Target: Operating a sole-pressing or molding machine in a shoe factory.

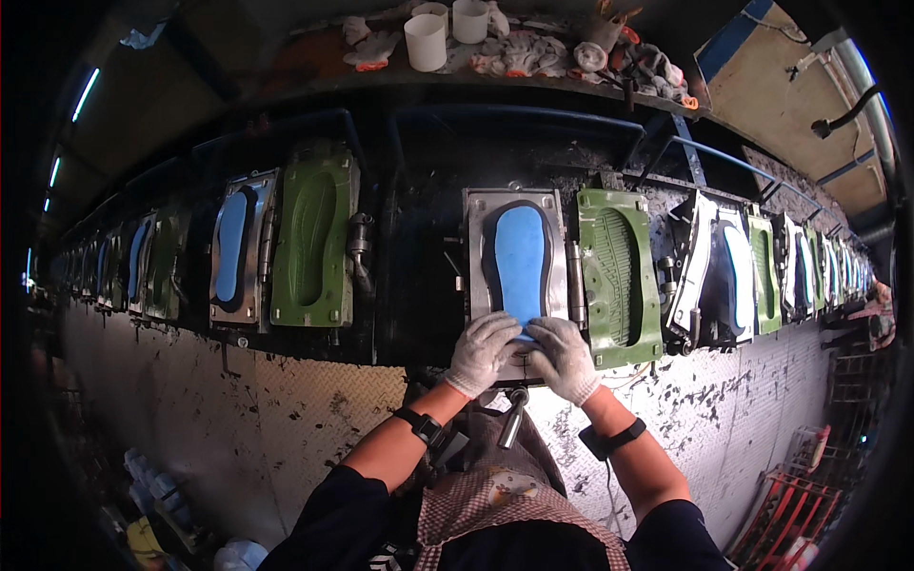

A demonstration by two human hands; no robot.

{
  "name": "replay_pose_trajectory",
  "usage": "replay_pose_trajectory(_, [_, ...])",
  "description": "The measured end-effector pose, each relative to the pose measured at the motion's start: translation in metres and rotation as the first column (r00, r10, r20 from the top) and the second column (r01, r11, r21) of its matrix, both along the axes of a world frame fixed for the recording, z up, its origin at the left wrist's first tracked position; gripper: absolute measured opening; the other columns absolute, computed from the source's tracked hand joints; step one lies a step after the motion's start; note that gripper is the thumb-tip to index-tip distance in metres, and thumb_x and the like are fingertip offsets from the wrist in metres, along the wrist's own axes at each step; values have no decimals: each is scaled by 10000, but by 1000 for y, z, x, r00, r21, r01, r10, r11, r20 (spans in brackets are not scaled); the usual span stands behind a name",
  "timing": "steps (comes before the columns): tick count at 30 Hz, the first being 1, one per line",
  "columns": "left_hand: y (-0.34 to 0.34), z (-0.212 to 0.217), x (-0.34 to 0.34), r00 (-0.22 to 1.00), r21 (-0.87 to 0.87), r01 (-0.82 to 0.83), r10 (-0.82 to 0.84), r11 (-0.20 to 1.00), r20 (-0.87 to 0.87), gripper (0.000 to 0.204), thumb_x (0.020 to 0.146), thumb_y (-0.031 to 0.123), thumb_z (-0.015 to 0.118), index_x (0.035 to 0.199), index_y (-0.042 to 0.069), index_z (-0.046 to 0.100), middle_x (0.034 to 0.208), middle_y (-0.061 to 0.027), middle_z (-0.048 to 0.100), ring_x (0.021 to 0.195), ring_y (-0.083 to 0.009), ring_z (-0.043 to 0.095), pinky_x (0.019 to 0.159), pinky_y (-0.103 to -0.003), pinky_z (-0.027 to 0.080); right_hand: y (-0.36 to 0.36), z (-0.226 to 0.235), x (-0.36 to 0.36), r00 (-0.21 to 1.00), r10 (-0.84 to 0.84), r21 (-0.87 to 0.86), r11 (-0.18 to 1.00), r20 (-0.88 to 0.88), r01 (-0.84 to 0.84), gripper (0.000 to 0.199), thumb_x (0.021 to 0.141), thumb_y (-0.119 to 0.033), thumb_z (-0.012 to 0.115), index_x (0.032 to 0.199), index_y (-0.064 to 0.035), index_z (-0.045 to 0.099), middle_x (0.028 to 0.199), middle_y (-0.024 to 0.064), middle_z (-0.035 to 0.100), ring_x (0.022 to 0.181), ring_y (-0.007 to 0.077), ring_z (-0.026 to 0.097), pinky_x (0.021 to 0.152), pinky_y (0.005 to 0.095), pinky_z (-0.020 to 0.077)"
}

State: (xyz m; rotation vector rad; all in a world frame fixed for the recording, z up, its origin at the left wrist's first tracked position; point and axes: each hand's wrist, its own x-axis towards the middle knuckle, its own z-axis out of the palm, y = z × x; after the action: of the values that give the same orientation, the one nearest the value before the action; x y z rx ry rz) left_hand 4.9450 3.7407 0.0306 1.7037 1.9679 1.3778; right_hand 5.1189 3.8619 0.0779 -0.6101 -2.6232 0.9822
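Observation:
Both of my hands wear pale knit gloves and meet at the near end of a blue shoe insole (519, 252). The insole lies lengthwise in the dark recess of a metal mould half (471, 228). My left hand (484, 354) has its fingers closed over the left side of that end. From the right, my right hand (566, 360) grips the same end, thumb toward the middle. The gloves hide part of the edge between them. Hinged to the mould's right side is a green mould half (619, 276) with a ribbed, sole-shaped hollow.
On the left stands another mould with a blue insole (231, 243) and a green half (312, 243). More moulds run off both ways. A metal handle (513, 419) juts toward me. White cups (426, 43) and used gloves (519, 54) sit on the back shelf. A red rack (785, 519) stands lower right.

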Motion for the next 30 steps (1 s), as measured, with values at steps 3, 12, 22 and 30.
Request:
replay_pose_trajectory(3, [14, 14, 11, 989, -99, -104, 113, 990, 96, 271, 900, 239, 735, 1049, 13, 735, 1091, -130, 727, 1077, -340, 682, 974, -439, 543, 23, -9, -22, 988, -148, 32, 989, 32, 147, 198, 944, -213, 666, 943, -21, 713, 916, 165, 658, 935, 391, 619, 845, 481, 493])
replay_pose_trajectory(12, [-4, 17, 8, 989, -139, 76, -92, 987, -117, 426, 817, 286, 787, 1158, 53, 682, 1220, -146, 641, 1208, -358, 586, 1053, -487, 483, 45, 6, -59, 994, -97, 90, 992, 55, 92, 209, 941, -235, 666, 966, -33, 718, 995, 180, 665, 975, 401, 617, 882, 489, 501])
replay_pose_trajectory(22, [7, 3, 14, 948, -140, 85, -123, 986, -293, 378, 848, 269, 774, 1176, 95, 701, 1239, -105, 609, 1226, -312, 541, 1049, -475, 473, 109, 1, -168, 889, -373, 317, 905, 267, 285, 450, 965, -385, 591, 1211, -16, 672, 1264, 196, 625, 1202, 378, 582, 1075, 462, 447])
replay_pose_trajectory(30, [68, 19, -52, 456, -443, 594, -734, 672, -504, 433, 870, 417, 665, 1237, 191, 700, 1489, -88, 553, 1482, -337, 374, 1248, -625, 73, -16, 27, -13, 749, -633, -554, 558, 197, 618, 376, 991, -302, 618, 1210, -3, 683, 1224, 216, 673, 1166, 362, 664, 1024, 410, 514])
